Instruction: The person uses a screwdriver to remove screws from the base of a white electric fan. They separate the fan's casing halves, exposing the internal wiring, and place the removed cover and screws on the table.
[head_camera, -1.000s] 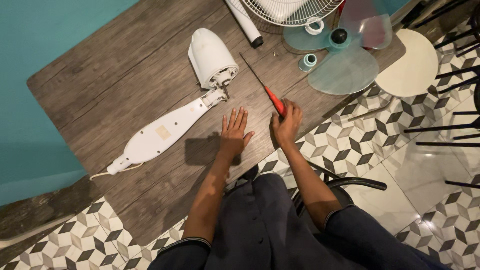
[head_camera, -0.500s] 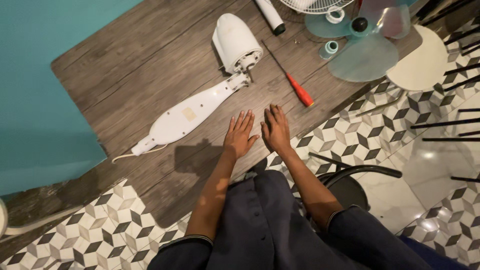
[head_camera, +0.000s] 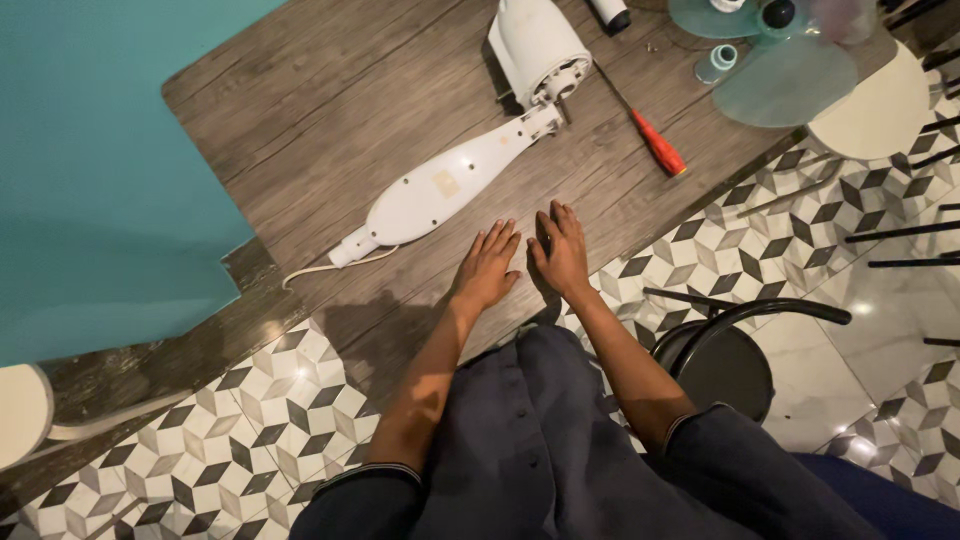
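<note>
Both hands now lie flat and empty on the counter (head_camera: 300, 130): left hand (head_camera: 487, 268) and right hand (head_camera: 562, 250) side by side, fingers spread, w/ nothing gripped. One sec ago the right hand touched the red screwdriver (head_camera: 655, 148); it is let go now, well apart, near the white fan body (head_camera: 470, 165).
</note>
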